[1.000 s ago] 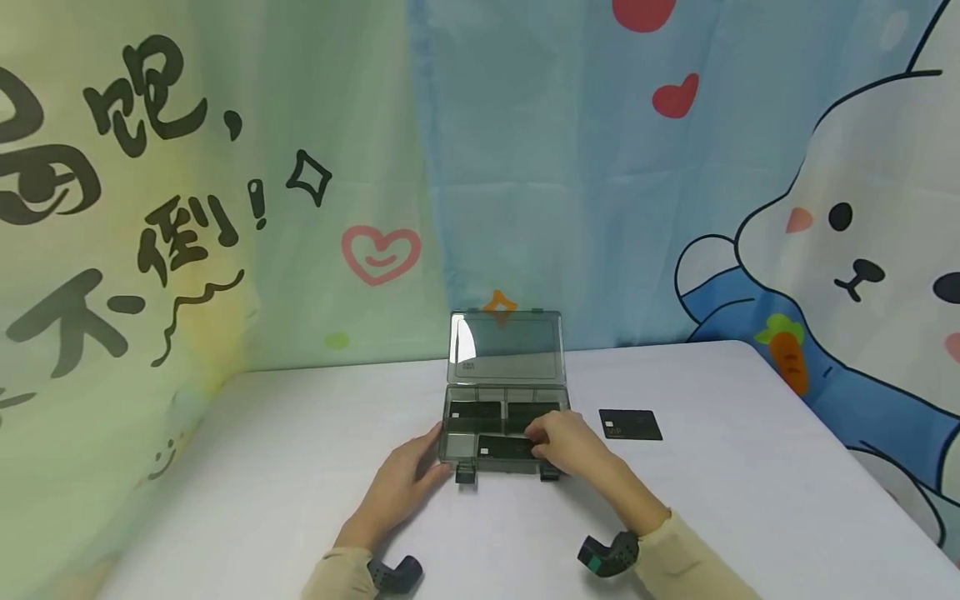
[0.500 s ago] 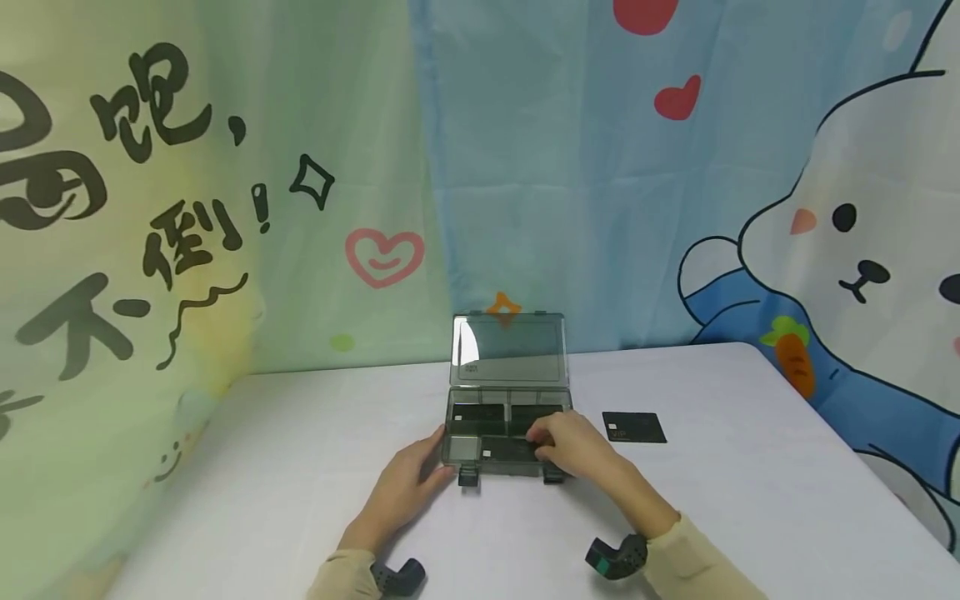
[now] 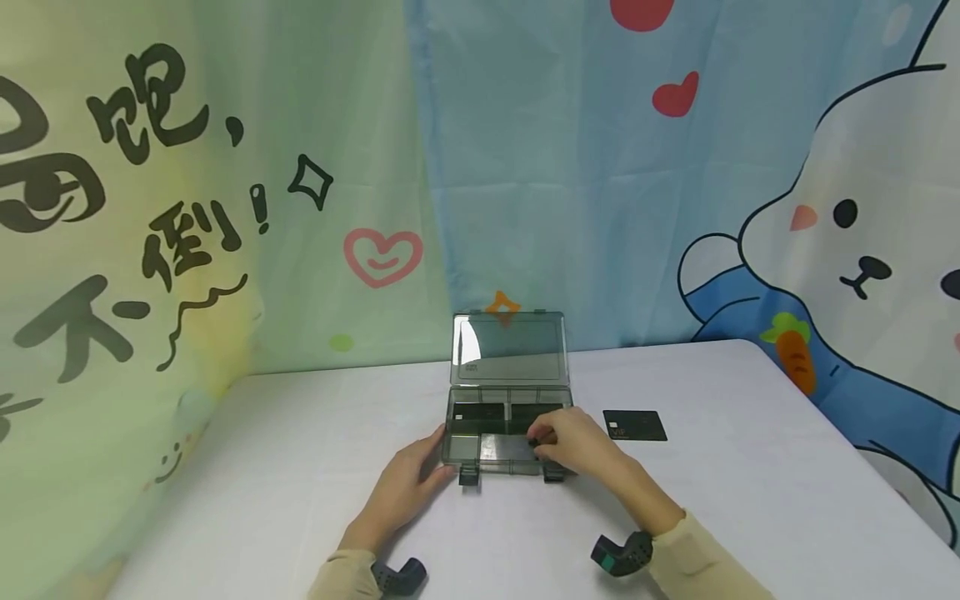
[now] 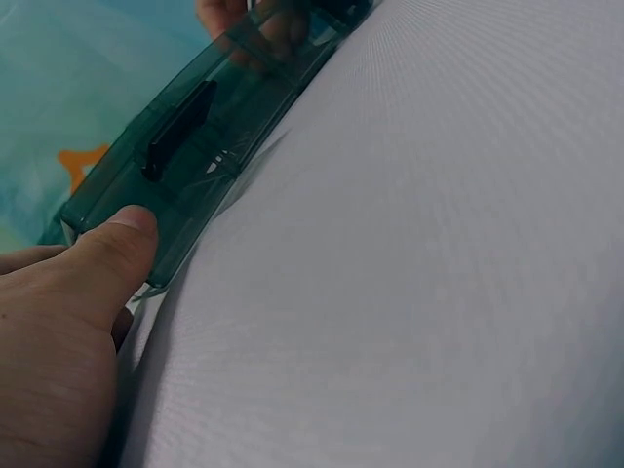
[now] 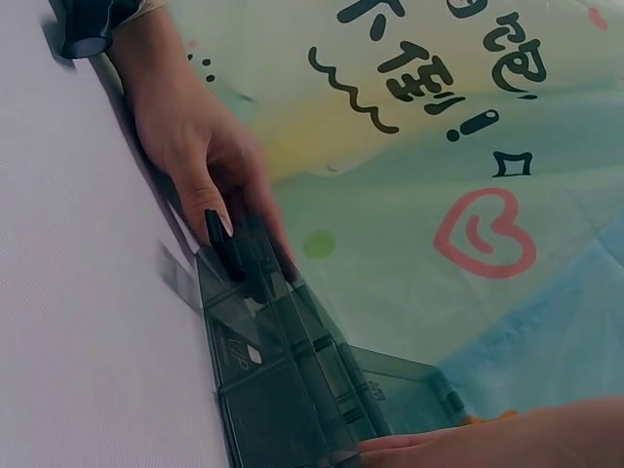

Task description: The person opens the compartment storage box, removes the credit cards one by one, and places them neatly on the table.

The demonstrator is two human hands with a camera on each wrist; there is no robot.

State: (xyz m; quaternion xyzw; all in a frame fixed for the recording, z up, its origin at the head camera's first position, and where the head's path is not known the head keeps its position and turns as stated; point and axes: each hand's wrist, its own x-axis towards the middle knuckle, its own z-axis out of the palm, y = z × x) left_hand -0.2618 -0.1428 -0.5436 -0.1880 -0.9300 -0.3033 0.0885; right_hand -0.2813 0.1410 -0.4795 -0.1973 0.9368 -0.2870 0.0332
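A smoky clear plastic storage box (image 3: 461,450) stands on the table with its lid (image 3: 517,354) raised at the back. My left hand (image 3: 405,479) grips its front left corner, the thumb on the front wall in the left wrist view. My right hand (image 3: 573,439) is over the front right compartment, fingertips pinching the right end of a card (image 3: 502,448) there. That card's face has a pale sheen in the head view; a chip and lettering show through the box in the right wrist view. Black cards (image 3: 480,414) lie in both rear compartments. The small front left compartment holds nothing visible.
Another black card (image 3: 634,425) marked VIP lies on the white table (image 3: 720,467) to the right of the box. Two dark latches (image 3: 468,475) hang at the box's front. A printed curtain (image 3: 510,183) hangs right behind the table.
The card in the front right compartment has turned from black to pale and shiny, and its chip no longer shows in the head view. Both hands have stayed nearly in place.
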